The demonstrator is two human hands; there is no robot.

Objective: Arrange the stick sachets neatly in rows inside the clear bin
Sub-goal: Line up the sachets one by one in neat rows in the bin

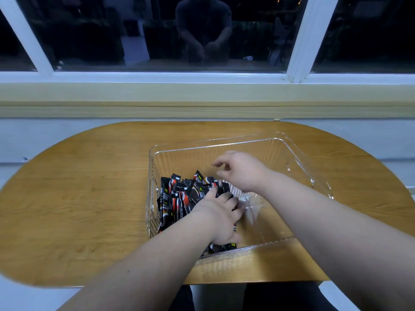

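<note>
A clear plastic bin point(298, 158) stands on the wooden table. Several black-and-red stick sachets point(177, 198) are packed in its left half, roughly side by side, some tilted. My left hand point(219, 217) lies palm down on the right side of the sachet pile, fingers spread over the sachets and pressing them. My right hand point(240, 170) hovers inside the bin just above the pile's far right end, fingers loosely curled, holding nothing that I can see. The bin's right half shows bare ribbed floor.
The oval wooden table point(85, 198) stretches wide to the left and right of the bin. A pale wall ledge point(202, 102) and a dark window run along the back edge.
</note>
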